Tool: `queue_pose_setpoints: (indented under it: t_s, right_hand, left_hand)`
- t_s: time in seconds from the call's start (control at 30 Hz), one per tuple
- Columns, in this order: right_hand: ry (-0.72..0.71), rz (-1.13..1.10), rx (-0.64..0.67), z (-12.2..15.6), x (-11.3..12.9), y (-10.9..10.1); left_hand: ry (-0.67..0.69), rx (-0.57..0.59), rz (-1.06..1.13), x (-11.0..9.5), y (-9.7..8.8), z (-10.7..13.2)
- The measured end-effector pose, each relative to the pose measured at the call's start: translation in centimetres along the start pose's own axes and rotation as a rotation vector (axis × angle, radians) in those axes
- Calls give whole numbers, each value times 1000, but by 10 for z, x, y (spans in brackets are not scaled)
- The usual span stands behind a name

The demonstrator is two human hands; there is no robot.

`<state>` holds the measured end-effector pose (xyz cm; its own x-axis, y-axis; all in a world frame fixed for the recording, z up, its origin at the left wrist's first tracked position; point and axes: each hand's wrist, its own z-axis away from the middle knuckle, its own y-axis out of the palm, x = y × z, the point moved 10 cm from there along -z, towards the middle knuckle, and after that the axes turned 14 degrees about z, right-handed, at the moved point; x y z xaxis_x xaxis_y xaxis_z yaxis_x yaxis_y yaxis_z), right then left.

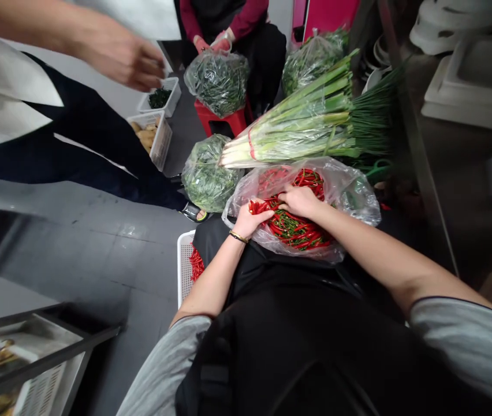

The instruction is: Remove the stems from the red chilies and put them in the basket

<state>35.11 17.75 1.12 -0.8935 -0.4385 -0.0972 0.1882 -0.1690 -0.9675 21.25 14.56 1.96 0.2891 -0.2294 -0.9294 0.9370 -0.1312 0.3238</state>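
Note:
An open clear plastic bag [361, 202] full of thin red chili peppers with green stems [302, 228] rests on my lap. My left hand [248, 221], with a dark and gold bracelet at the wrist, is closed round a small bunch of red chili peppers [258, 207] at the bag's left side. Inside the bag, my right hand [301, 201] reaches left toward that bunch. Its fingers are pinched together on a chili pepper, with the fingertips partly hidden among the peppers. Beside my left leg, a white basket [184, 260] holds loose red chili peppers [196, 264].
Bundled leeks [289, 127] and bagged greens [212, 173] lie beyond the bag. A seated person holds another greens bag [217, 81] on a red stool [205, 118]. At left, a standing person's hand [120, 55] hangs. A metal shelf [419, 144] stands right, a rack [73, 341] lower left.

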Motion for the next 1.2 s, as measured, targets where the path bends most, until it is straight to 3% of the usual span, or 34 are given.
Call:
queue_pose_setpoints:
  t_s: [0.1, 0.2, 0.3, 0.43, 0.53, 0.63, 0.73, 0.8, 0.93, 1.03, 1.13, 1.2]
  right_hand:
    - [-2, -24, -35, -8, -3, -12]
    - [104, -327, -177, 6, -27, -33]
    - [126, -547, -264, 29, -29, -42]
    - [136, -244, -404, 50, -9, -52]
    - [122, -88, -296, 48, -4, -41]
    - [134, -33, -96, 44, -16, -20]
    - [120, 35, 134, 44, -21, 9]
    - [90, 71, 213, 45, -15, 21]
    - [53, 85, 113, 43, -1, 10]
    - [-5, 11, -10, 48, 6, -12]
    - [-190, -327, -50, 63, 18, -26]
    - [-315, -666, 12, 74, 25, -27]
  left_hand:
    - [-25, 8, -30, 0, 5, -3]
    - [-51, 5, 21, 3, 14, -11]
    - [-112, 33, 41, 14, 32, -16]
    - [-259, 111, 138, 29, 60, -6]
    - [-289, 92, 234, 26, 59, 3]
    - [-267, 16, 242, 19, 36, 6]
    - [-284, 19, 158, 22, 22, 6]
    - [-223, 44, 26, 22, 21, 2]
    - [50, 186, -385, 12, 49, -9]
    - [127, 271, -581, 9, 67, -10]
    - [61, 400, -414, 6, 72, 1]
    - [-54, 511, -186, 6, 70, 15]
